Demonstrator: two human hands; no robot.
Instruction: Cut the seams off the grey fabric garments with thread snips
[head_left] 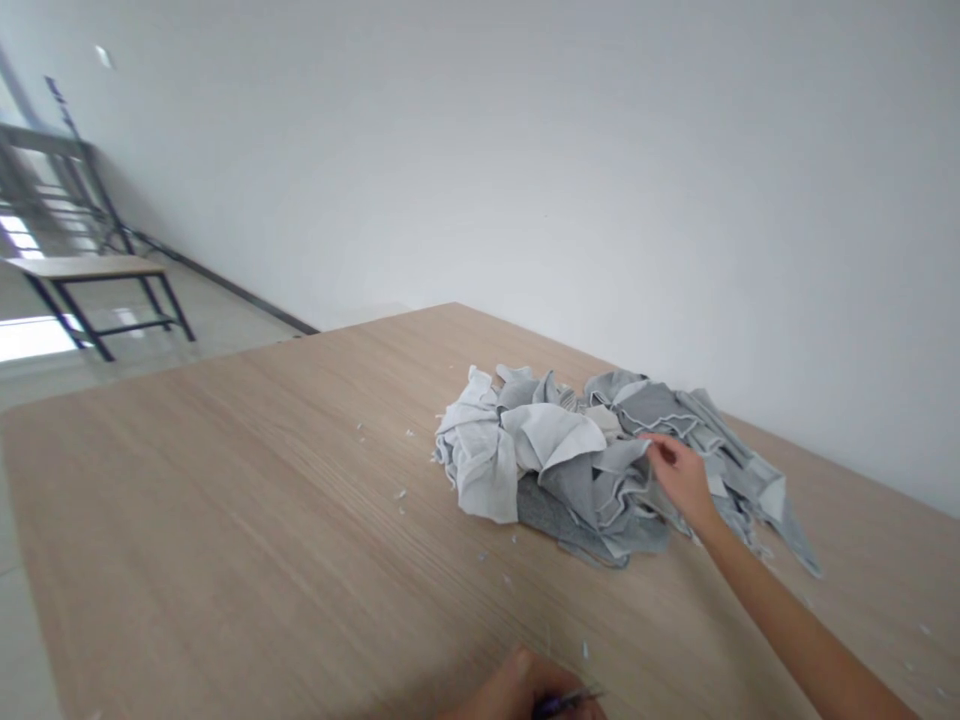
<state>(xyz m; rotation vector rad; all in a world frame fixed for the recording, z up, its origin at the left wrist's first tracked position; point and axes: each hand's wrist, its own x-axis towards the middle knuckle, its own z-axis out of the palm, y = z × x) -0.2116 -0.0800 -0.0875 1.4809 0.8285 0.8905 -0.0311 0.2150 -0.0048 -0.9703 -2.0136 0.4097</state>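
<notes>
A heap of grey and white cloth pieces (559,440) lies crumpled on the wooden table (247,500). My right hand (682,480) reaches in from the lower right, its thumb and fingers pinched on the edge of a grey cloth piece (626,458) at the heap's right part. At the bottom edge of the view, my left hand (525,688) is closed around small purple-handled thread snips (559,703), with a thin metal tip pointing right. Most of the snips and that hand's lower part are out of view.
Small white scraps (400,494) are scattered over the table. A second bunch of grey cloth (675,405) adjoins the heap by the white wall (570,180). A wooden-topped stool (90,267) with dark legs stands at the far left, near a thin dark stand (94,175).
</notes>
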